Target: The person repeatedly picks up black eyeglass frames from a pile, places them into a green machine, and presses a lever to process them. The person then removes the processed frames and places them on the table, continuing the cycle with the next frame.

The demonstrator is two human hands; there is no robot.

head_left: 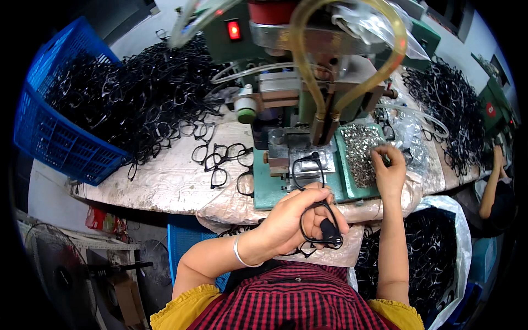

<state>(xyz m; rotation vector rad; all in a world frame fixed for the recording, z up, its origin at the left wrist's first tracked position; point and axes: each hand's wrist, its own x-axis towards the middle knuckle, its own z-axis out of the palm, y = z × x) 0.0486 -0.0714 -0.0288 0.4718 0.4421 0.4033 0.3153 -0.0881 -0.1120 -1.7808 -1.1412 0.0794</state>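
In left hand (302,217), half-hidden spectacles (336,240)

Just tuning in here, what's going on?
A person's left hand holds a black glasses frame in front of a green bench machine. The right hand is at the edge of a green tray of small metal parts; whether it grips one is unclear. More frames lie piled on the left.

One caged fan (61,272) stands lower left; one brown cardboard box (126,297), right of it; one red bag (95,219), above; one dark-clothed co-worker (499,201), far right.
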